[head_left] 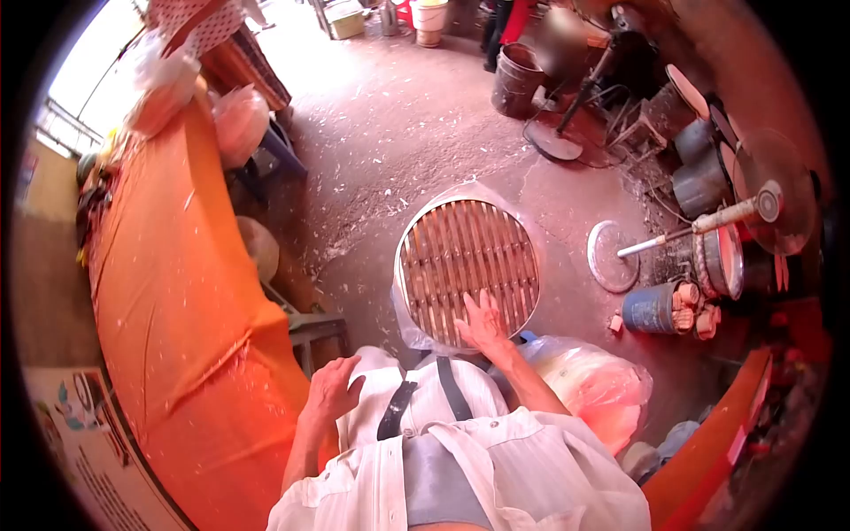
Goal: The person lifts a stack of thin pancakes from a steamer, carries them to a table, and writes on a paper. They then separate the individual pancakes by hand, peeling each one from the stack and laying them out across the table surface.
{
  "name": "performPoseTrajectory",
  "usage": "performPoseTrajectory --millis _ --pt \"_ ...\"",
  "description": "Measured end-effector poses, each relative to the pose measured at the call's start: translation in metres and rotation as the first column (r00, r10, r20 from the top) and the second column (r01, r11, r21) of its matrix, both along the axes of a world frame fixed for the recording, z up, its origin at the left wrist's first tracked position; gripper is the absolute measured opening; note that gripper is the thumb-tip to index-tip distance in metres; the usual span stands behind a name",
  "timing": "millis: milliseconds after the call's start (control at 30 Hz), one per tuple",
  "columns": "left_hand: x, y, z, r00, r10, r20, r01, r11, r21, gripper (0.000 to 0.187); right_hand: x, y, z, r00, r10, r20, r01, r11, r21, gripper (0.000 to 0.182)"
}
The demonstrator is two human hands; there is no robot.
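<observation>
In front of my knees sits a round bamboo steamer tray [469, 257] with woven slats and a pale rim. Clear plastic [405, 329] shows around and beneath its edge. My right hand [482, 323] lies over the near part of the slats, fingers spread, holding nothing. Beside my left thigh, my left hand [333, 389] is held with fingers and thumb apart and nothing in it. It is close to the orange cloth [199, 265] on the left. A clear plastic bag [593, 385] with pale pinkish contents stands at my right side.
A standing fan [614, 257] and a blue bucket [651, 310] holding pinkish blocks are on the right. Further back stand a dark bucket [518, 80] and a person partly in view. Plastic bags [239, 124] hang by the orange-covered table. Small scraps litter the floor [381, 133].
</observation>
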State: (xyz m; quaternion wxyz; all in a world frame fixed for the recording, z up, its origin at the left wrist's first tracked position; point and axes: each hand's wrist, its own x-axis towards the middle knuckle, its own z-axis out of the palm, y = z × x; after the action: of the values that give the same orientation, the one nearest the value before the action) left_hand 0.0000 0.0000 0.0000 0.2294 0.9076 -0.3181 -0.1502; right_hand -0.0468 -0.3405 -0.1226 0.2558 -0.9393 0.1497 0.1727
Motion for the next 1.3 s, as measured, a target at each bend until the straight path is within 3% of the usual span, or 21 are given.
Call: performPoseTrajectory --millis 67,100,200,367,567,733,900,1167,1300 --pt "0.014 0.024 0.018 0.998 -0.056 0.011 0.055 0.995 0.08 0.037 0.017 0.046 -0.006 0.991 -0.061 0.115 0.061 0.998 0.003 0.082" --pt "0.033 -0.062 -0.016 0.997 -0.079 -0.019 0.078 0.995 -0.057 0.037 0.034 -0.052 0.008 0.994 -0.085 0.071 0.094 0.985 -0.144 0.082" --pt "0.084 -0.049 -0.003 0.986 -0.16 -0.055 0.162 0.986 0.044 0.035 0.081 -0.019 -0.003 0.978 -0.203 0.054 0.206 0.976 -0.069 0.084" --pt "0.178 -0.059 -0.022 0.933 -0.312 -0.179 0.33 0.941 0.078 0.036 0.12 0.002 -0.016 0.943 -0.275 -0.19 0.235 0.95 -0.207 0.09" --pt "0.317 -0.047 -0.048 0.905 -0.359 -0.228 0.381 0.922 0.061 0.036 0.13 -0.004 -0.009 0.88 -0.336 -0.337 0.303 0.941 -0.149 0.088" --pt "0.398 -0.005 -0.055 0.945 -0.239 -0.221 0.241 0.97 -0.017 0.033 0.144 -0.022 0.003 0.823 -0.244 -0.513 0.246 0.967 -0.065 0.091" --pt "0.45 0.006 -0.044 0.957 -0.197 -0.212 0.222 0.969 0.105 0.036 0.137 -0.027 -0.004 0.817 -0.165 -0.552 0.151 0.986 -0.07 0.097" --pt "0.53 -0.066 -0.043 0.884 -0.406 -0.233 0.44 0.89 0.119 0.033 0.119 -0.025 -0.024 0.861 -0.173 -0.478 0.139 0.985 -0.106 0.099" --pt "0.585 -0.111 -0.055 0.898 -0.385 -0.215 0.421 0.892 0.162 0.037 0.123 -0.032 -0.023 0.836 -0.184 -0.518 0.208 0.978 -0.011 0.094"
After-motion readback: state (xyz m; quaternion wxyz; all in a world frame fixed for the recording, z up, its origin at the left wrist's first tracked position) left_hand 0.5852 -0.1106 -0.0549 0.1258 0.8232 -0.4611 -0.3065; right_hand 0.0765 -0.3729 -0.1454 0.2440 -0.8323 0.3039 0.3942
